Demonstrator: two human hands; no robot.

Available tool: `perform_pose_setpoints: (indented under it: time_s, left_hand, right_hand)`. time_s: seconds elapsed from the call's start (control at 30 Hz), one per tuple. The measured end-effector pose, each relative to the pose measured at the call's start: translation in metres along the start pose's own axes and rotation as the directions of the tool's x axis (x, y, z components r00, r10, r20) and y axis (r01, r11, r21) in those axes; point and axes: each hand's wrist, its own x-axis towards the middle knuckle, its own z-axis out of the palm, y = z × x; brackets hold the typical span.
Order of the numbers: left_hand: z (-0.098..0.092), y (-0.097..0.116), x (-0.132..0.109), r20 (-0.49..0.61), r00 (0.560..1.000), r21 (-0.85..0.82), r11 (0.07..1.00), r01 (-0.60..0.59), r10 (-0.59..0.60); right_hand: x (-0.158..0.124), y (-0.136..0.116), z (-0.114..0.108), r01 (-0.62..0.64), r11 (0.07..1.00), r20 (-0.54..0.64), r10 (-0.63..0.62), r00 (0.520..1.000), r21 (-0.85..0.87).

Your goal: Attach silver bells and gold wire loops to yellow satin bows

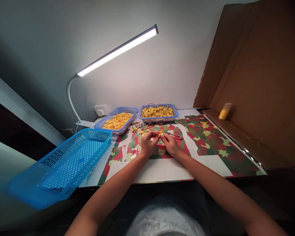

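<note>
In the head view my left hand and my right hand meet over the middle of the table. Between their fingertips is a small yellow piece, which looks like folded ribbon. My left thumb and fingers pinch it, and my right fingers close on its near side; the exact grip is partly hidden. Just behind my right hand lies a slim tool with reddish handles, perhaps tweezers or snips. Beyond my left hand, small yellow pieces and shiny metal bits are scattered.
A blue-rimmed basket holds yellow pieces; another basket holds gold ties. At left, a bright blue basket overhangs the table edge. A lamp reaches overhead. Cardboard walls the right side, with a yellow-filled bottle beside it.
</note>
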Motion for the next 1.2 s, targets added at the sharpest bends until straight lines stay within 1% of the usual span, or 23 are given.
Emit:
perform_pose_setpoints:
  time_s: [0.1, 0.2, 0.33, 0.43, 0.6, 0.77, 0.87, 0.97, 1.07, 1.13, 1.2]
  left_hand:
    - [0.001, 0.000, 0.000, -0.027, 0.999, -0.015, 0.999, 0.029, -0.029]
    - [0.002, -0.001, 0.001, -0.038, 0.997, -0.031, 0.997, 0.066, -0.067]
    - [0.001, -0.001, 0.002, -0.016, 0.995, -0.014, 0.995, 0.103, -0.103]
    - [0.000, 0.000, 0.006, 0.024, 0.992, 0.016, 0.993, 0.121, -0.121]
    - [0.006, -0.006, 0.019, 0.105, 0.979, 0.013, 0.985, 0.174, -0.175]
    - [0.017, -0.019, 0.043, 0.141, 0.953, -0.048, 0.960, 0.277, -0.268]
    - [0.021, -0.025, 0.056, 0.192, 0.924, -0.103, 0.929, 0.355, -0.331]
    - [0.025, -0.028, 0.063, 0.293, 0.873, -0.157, 0.881, 0.445, -0.389]
    - [0.030, -0.028, 0.063, 0.379, 0.818, -0.191, 0.828, 0.527, -0.433]
    - [0.032, -0.027, 0.060, 0.414, 0.787, -0.202, 0.797, 0.569, -0.457]
    - [0.032, -0.026, 0.057, 0.445, 0.754, -0.211, 0.762, 0.613, -0.483]
  right_hand:
    - [-0.002, -0.005, -0.002, 0.018, 1.000, -0.001, -0.018, 1.000, -0.018]
    - [-0.003, -0.010, -0.003, 0.038, 0.997, -0.034, -0.040, 0.999, -0.063]
    - [-0.001, -0.010, -0.005, 0.033, 0.993, -0.085, -0.042, 0.995, -0.115]
    - [0.004, -0.004, -0.007, -0.005, 0.993, -0.102, -0.008, 0.995, -0.120]
    - [0.022, 0.010, -0.016, -0.102, 0.991, -0.023, 0.100, 0.995, -0.090]
    - [0.038, 0.017, -0.026, -0.193, 0.978, 0.056, 0.198, 0.979, -0.082]
    - [0.041, 0.016, -0.034, -0.212, 0.974, 0.051, 0.216, 0.975, -0.077]
    - [0.039, 0.015, -0.044, -0.205, 0.977, -0.036, 0.203, 0.979, -0.063]
    - [0.036, 0.016, -0.050, -0.232, 0.972, -0.105, 0.227, 0.968, -0.041]
    - [0.032, 0.015, -0.050, -0.274, 0.962, -0.085, 0.272, 0.959, -0.014]
    - [0.029, 0.012, -0.049, -0.313, 0.949, -0.018, 0.314, 0.949, 0.032]
